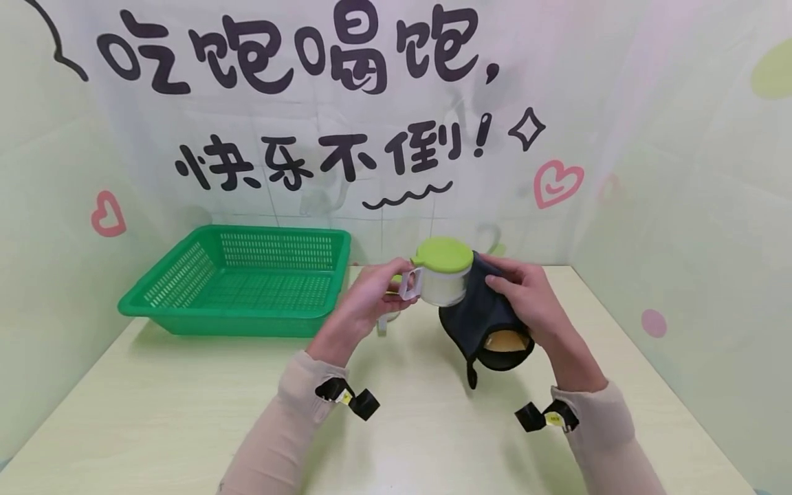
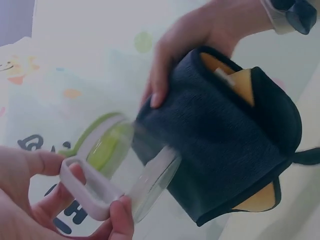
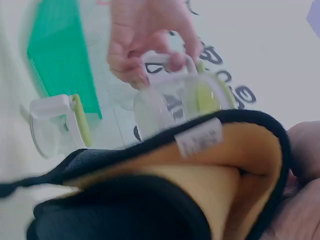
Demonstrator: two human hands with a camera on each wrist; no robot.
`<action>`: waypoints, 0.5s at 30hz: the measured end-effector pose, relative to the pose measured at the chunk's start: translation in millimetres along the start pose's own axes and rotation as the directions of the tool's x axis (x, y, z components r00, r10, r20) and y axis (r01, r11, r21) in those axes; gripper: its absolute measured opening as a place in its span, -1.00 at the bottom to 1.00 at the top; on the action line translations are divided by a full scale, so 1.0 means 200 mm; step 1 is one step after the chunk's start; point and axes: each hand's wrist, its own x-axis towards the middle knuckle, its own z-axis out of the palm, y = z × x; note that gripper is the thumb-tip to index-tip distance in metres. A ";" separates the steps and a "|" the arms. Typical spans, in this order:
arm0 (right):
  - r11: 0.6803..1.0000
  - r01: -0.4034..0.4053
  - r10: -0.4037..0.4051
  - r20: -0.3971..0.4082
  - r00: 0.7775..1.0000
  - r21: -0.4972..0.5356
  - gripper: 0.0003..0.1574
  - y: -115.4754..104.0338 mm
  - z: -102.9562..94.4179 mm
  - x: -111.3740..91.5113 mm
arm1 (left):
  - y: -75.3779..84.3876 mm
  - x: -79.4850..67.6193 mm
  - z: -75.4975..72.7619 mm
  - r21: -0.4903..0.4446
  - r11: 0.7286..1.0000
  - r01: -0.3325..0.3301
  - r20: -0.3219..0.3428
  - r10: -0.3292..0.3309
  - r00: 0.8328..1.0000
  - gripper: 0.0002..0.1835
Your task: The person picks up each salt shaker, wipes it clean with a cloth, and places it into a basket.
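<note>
Lime-lidded clear jar, pinched in left hand by its white handle, leaving sides free; navy, orange-lined cloth mitt, gripped in right hand, perhaps touching jar.

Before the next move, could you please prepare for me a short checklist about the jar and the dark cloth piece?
1. Left hand grips the handle of the jar: ok.
2. Green lid is on the jar: ok.
3. Lid is fastened tightly: cannot tell.
4. Right hand holds the dark cloth piece: ok.
5. Tan lining shows at the cloth's opening: ok.
6. Jar is apart from the cloth: cannot tell; they overlap in the head view.
</note>
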 end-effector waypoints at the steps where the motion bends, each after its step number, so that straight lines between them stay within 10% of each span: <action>1: 0.999 0.016 -0.017 -0.015 1.000 -0.045 -0.44 -0.01 0.01 -0.01 | 0.00 0.00 0.02 -0.006 1.000 -0.014 -0.019 0.013 1.000 -0.79; 15: 0.958 0.086 -0.126 -0.134 0.983 -0.275 -0.55 -0.07 0.21 -0.05 | -0.08 -0.04 0.17 0.015 0.987 -0.160 -0.049 0.160 0.986 -0.71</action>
